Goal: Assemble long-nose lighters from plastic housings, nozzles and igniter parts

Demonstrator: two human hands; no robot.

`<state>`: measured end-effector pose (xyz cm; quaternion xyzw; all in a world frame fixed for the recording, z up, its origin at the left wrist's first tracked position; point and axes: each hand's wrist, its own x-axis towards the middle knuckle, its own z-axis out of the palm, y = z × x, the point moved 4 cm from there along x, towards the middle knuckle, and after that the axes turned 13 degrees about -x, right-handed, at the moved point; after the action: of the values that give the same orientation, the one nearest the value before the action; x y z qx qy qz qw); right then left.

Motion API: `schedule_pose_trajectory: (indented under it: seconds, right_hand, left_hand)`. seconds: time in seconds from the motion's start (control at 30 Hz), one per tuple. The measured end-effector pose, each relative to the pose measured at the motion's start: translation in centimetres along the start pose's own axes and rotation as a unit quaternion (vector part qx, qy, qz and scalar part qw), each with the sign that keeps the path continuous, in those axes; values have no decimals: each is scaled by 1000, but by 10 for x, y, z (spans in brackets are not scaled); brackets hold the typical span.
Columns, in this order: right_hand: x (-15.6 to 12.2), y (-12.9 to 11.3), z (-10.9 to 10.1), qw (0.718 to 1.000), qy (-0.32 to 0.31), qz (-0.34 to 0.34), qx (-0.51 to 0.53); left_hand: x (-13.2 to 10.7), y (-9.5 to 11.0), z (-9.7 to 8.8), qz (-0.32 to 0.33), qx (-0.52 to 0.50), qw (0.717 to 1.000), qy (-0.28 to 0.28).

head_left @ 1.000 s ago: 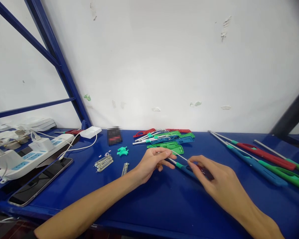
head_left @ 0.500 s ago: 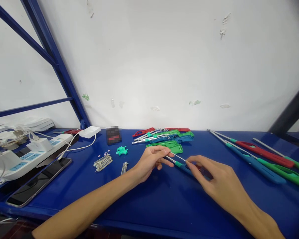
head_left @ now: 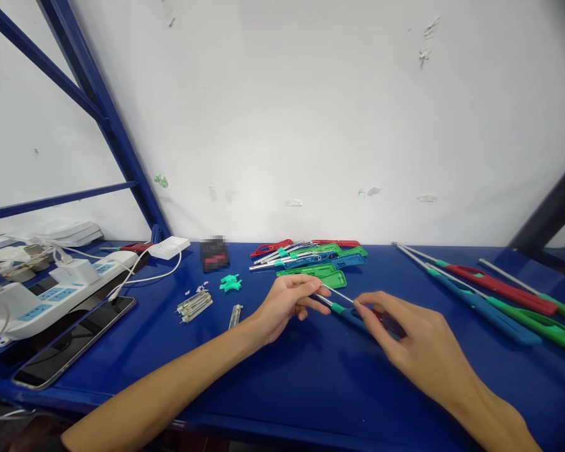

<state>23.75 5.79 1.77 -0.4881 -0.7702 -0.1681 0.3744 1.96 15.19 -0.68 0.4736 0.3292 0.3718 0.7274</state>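
My left hand (head_left: 287, 304) pinches the end of a thin metal rod (head_left: 338, 294) between thumb and fingers. My right hand (head_left: 405, 336) grips the other end of that rod and rests on a blue-handled tool (head_left: 353, 318) with a teal collar that lies on the blue table (head_left: 311, 376). Just behind my hands lies a pile of green, blue and red handle shells and metal rods (head_left: 315, 257).
Several long assembled tools (head_left: 494, 295) lie at the right. Small metal parts (head_left: 195, 306), a teal piece (head_left: 230, 283) and a dark box (head_left: 215, 253) sit left of centre. A phone (head_left: 70, 342) and power strips (head_left: 51, 289) with cables occupy the far left.
Both hands have stayed almost in place on the rod and tool; only small finger shifts show.
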Motion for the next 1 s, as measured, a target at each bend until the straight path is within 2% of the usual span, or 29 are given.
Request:
schedule_pose_trajectory:
  seconds: [0.47,0.77,1.0]
  right_hand:
    - [-3,1,6,1000,2,12,2]
    - [-3,1,5,998,-34,40,16]
    - [-3,6,4,996,-12,76,49]
  left_hand:
    - [1,-2,-1,9,3,1000,4]
    - [2,-1,-3,24,27,999,-3]
    - [1,4,-3,53,69,996,-12]
